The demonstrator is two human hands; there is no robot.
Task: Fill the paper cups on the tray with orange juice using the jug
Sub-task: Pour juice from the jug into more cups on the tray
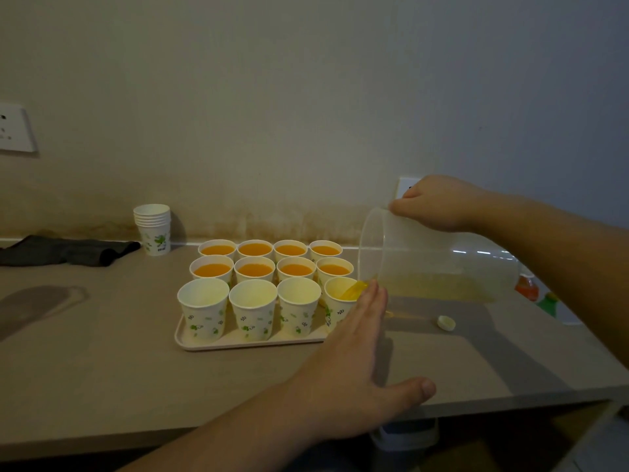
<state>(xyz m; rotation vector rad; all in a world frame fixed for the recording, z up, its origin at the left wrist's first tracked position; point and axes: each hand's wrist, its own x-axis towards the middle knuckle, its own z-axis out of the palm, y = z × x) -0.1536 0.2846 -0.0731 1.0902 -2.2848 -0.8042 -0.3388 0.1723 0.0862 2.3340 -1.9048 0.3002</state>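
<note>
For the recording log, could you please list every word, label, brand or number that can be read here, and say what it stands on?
None can be read.
White paper cups with green leaf prints: only pictures, no letters made out.
Stack of spare white paper cups: a small dark mark above the green print, too blurred to read.
Orange bottle behind the clear plastic jug: label too blurred.
White wall socket: no legible marking.

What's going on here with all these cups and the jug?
A person is pouring orange juice from a clear jug into paper cups on a tray. The right hand grips the tilted jug, with juice running into the front right cup. The left hand, fingers straight, is beside that cup. The eight cups in the two back rows are full; three front cups are still empty. Little juice is left in the jug.
</note>
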